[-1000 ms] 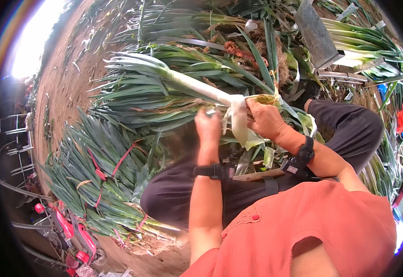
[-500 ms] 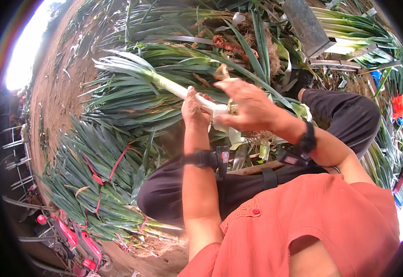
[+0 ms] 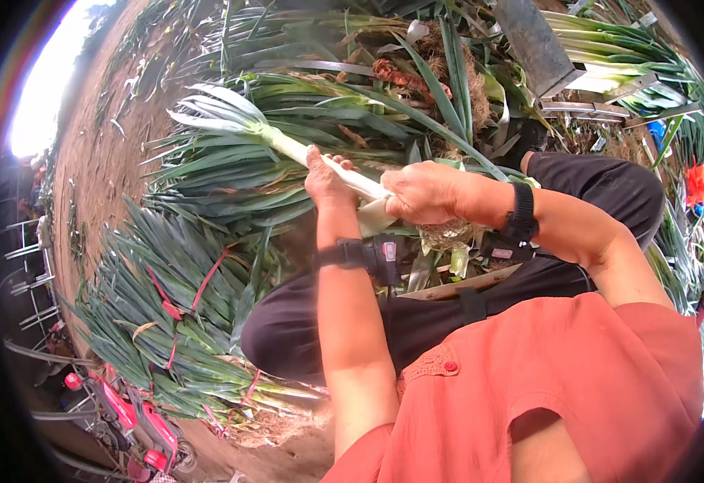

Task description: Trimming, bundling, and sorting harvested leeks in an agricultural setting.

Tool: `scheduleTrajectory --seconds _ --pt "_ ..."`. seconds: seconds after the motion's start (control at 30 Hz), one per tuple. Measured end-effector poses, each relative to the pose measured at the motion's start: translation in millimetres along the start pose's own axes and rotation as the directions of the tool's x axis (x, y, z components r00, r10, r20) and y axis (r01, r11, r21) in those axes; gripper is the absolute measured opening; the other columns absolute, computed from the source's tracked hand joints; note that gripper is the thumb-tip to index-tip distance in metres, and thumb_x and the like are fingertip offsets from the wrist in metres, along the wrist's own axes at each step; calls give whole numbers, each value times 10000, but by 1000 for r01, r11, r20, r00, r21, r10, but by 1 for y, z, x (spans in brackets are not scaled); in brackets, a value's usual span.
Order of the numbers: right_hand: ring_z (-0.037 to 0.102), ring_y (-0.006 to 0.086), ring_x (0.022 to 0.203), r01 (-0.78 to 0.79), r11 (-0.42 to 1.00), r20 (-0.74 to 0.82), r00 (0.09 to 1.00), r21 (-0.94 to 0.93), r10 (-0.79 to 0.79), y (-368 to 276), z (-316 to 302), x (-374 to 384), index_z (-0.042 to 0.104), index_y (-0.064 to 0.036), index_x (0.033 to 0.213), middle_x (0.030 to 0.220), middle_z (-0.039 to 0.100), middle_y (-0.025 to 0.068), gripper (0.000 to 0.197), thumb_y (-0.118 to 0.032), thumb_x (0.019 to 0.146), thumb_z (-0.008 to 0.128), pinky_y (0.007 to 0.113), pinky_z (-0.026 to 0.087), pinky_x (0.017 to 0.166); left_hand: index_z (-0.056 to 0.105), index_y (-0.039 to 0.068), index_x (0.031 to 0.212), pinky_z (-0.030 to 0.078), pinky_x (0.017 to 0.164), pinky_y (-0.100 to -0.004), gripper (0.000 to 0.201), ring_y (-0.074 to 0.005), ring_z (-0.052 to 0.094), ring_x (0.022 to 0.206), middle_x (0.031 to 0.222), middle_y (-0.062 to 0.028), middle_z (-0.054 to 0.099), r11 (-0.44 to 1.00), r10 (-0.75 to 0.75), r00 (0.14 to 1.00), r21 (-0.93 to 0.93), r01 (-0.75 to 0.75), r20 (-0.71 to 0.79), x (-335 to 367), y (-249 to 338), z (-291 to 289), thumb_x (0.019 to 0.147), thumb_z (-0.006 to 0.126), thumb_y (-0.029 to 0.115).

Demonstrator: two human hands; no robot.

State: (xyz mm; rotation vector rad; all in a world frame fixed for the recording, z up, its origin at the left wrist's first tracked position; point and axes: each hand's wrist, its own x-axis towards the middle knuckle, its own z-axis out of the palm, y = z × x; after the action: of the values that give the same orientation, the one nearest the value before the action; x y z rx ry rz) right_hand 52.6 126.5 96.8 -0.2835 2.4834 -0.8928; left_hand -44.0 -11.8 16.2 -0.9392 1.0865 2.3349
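Note:
A long leek [image 3: 290, 146] with a white shank and pale green leaves slants across the middle of the head view, its leafy end up to the left. Wrapped round the shank is my left hand [image 3: 332, 183], thumb on top. Close to its right, my right hand [image 3: 432, 193] is closed at the leek's lower end, pinching what looks like its outer skin. A loose pale strip of skin [image 3: 374, 216] hangs below, between the two hands. The root end is hidden behind my right hand.
Untied leeks [image 3: 239, 181] lie in a heap beyond my hands. A bundle of leeks [image 3: 171, 314] tied with pink string is at the left. Upper right stands a metal piece [image 3: 533, 48] near more leeks [image 3: 626, 56]. A red vehicle [image 3: 130, 414] is at the lower left.
My right hand has closed at the leek's lower end, where its fingers were spread before. My left hand and the leek have shifted slightly left. A strip of skin now hangs down.

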Motion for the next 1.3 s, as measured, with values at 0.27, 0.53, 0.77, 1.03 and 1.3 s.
scheduleTrajectory --seconds 0.27,0.53,0.77,1.03,1.3 --pt "565 416 732 -47 969 -149 985 244 86 -1 8 -56 522 6 900 762 577 253 230 -165 770 443 443 454 664 396 120 764 334 432 -287 349 -133 387 449 591 3 393 997 -60 998 -38 60 1 17 33 1 850 507 439" --pt "580 391 784 -176 981 -65 981 84 182 40 15 -128 531 -20 935 836 587 214 235 -190 773 517 440 458 714 399 105 760 401 443 -292 323 -146 424 467 599 -18 426 985 150 977 -104 -135 151 66 123 -61 889 473 392" --pt "431 335 1137 119 991 -377 922 56 -89 46 -2 -49 431 19 1215 1213 451 200 553 -319 802 577 412 338 949 401 60 826 444 526 -283 408 -160 457 563 668 -39 438 979 178 979 -115 -167 97 42 49 -8 894 441 460" --pt "557 260 835 -89 722 -90 975 686 205 6 38 19 520 3 1036 885 588 165 374 -315 845 563 344 426 736 400 -33 984 518 568 -323 507 -211 555 634 784 -142 506 897 343 931 250 -365 126 2 11 -4 864 510 447" --pt "581 293 806 81 823 -387 905 562 175 7 68 18 524 14 991 865 595 198 318 -253 829 582 362 438 722 498 -75 958 473 475 -318 427 -245 561 526 692 -166 567 904 417 875 214 -371 -245 -33 -12 -2 946 332 319"
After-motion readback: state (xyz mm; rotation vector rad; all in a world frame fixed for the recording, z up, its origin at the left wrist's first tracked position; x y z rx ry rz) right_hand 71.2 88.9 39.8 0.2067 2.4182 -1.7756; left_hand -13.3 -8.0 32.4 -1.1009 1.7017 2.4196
